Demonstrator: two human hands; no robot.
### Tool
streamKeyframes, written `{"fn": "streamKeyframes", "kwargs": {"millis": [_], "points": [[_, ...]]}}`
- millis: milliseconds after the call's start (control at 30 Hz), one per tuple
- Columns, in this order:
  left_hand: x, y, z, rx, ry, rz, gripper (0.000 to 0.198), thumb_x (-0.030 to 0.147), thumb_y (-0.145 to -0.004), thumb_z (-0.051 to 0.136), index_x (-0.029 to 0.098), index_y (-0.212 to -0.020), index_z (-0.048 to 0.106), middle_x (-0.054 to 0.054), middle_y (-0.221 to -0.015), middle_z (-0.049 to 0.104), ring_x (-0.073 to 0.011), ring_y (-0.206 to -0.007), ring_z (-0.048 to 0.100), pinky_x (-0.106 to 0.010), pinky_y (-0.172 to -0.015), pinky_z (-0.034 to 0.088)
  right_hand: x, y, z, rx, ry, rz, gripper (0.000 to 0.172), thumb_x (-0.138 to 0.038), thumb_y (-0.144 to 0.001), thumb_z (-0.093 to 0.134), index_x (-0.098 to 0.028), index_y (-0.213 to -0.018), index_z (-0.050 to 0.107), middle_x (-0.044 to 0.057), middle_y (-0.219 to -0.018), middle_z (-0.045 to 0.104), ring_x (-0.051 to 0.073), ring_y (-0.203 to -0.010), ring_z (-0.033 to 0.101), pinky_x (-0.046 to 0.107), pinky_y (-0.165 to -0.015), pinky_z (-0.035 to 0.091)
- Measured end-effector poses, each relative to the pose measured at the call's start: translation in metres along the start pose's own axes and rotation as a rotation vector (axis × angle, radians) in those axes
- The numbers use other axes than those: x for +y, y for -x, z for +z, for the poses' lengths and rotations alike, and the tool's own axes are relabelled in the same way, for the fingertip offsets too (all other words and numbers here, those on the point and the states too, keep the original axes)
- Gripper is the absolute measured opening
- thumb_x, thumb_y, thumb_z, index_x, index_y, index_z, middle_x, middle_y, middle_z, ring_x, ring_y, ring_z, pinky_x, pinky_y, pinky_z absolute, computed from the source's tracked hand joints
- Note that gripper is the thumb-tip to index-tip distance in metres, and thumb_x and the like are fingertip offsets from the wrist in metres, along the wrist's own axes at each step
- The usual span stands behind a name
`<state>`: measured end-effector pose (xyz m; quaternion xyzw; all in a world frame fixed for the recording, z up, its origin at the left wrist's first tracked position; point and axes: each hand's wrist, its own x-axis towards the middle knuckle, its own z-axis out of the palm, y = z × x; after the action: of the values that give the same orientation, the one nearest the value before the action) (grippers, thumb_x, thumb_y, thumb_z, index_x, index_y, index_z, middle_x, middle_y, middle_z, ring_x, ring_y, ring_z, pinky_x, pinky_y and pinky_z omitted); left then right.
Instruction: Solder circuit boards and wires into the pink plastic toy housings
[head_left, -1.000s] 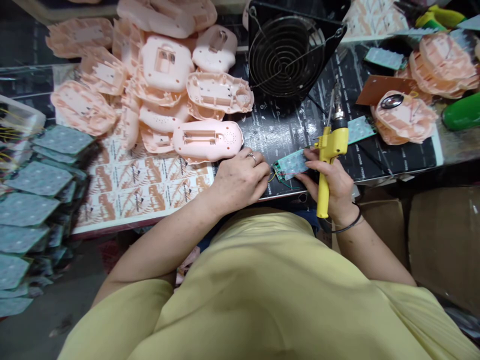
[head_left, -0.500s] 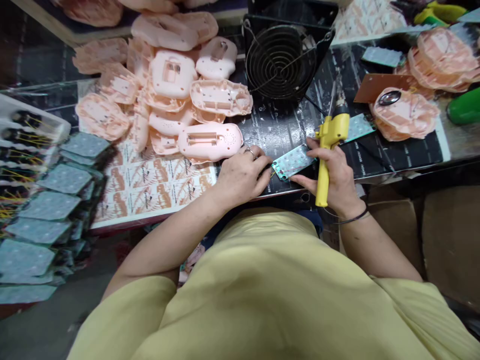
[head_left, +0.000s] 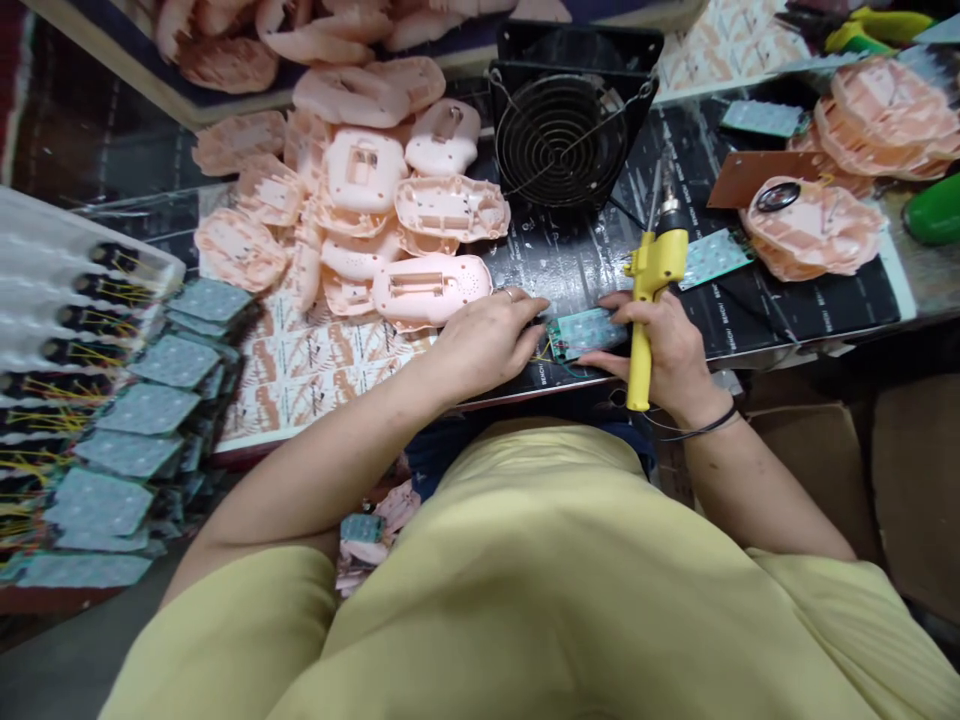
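Observation:
My right hand (head_left: 671,350) is wrapped round a yellow soldering gun (head_left: 642,350), its tip pointing away from me. With thumb and fingertips the same hand steadies a green circuit board (head_left: 589,332) at the table's front edge. Thin yellow wires (head_left: 545,350) come off the board's left end. My left hand (head_left: 487,335) is closed beside that end, fingertips at the wires; its fingers partly hide them. A pink plastic shell (head_left: 431,285) with a battery slot lies just behind my left hand. Another circuit board (head_left: 714,258) lies right of the soldering gun.
A black fan (head_left: 559,150) stands at the back. Pink shells (head_left: 364,170) are heaped left of it. Stacked circuit boards (head_left: 146,410) and a white tray (head_left: 142,245) of wired parts are at far left. On the right sit a shell with a round speaker (head_left: 814,230) and a green object (head_left: 934,212).
The board between my hands has turned closer to level, and more of the wires at its left end show. My right hand and the soldering gun have shifted slightly left. The view has moved a little.

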<state>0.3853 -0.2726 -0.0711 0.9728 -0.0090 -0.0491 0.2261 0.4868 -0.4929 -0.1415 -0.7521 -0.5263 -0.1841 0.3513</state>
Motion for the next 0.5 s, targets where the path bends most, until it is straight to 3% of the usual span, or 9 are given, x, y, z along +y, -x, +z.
{"fn": "streamKeyframes", "kwargs": {"millis": [100,233,500], "points": [[-0.004,-0.011,-0.006,-0.132,0.244,-0.041,0.036,0.023,-0.092,0.056,0.009,-0.121,0.07,-0.008,-0.093,0.074,-0.0176,-0.083,0.067,-0.027,-0.08,0.052,-0.001,0.001,0.0,0.029,-0.006,-0.007,0.051,-0.047,-0.079,0.08,-0.023,-0.111,0.05,0.01,-0.114,0.071,0.027,-0.104,0.068,0.042,-0.09,0.056],[-0.009,-0.019,-0.006,-0.303,0.675,-0.135,0.037,0.016,-0.09,0.056,0.007,-0.124,0.068,0.002,-0.064,0.062,-0.0066,-0.052,0.053,-0.015,-0.053,0.041,-0.002,0.003,0.001,0.066,0.008,-0.003,0.051,-0.045,-0.078,0.081,-0.023,-0.111,0.05,0.01,-0.113,0.071,0.027,-0.103,0.069,0.042,-0.087,0.058],[-0.001,-0.023,-0.009,-0.358,0.937,-0.328,0.033,0.002,-0.089,0.055,0.001,-0.12,0.068,0.005,-0.053,0.058,-0.0036,-0.042,0.051,-0.012,-0.047,0.038,-0.003,0.003,0.002,0.073,0.004,-0.003,0.048,-0.043,-0.081,0.079,-0.023,-0.114,0.051,0.01,-0.114,0.07,0.027,-0.103,0.07,0.041,-0.085,0.06]]}}
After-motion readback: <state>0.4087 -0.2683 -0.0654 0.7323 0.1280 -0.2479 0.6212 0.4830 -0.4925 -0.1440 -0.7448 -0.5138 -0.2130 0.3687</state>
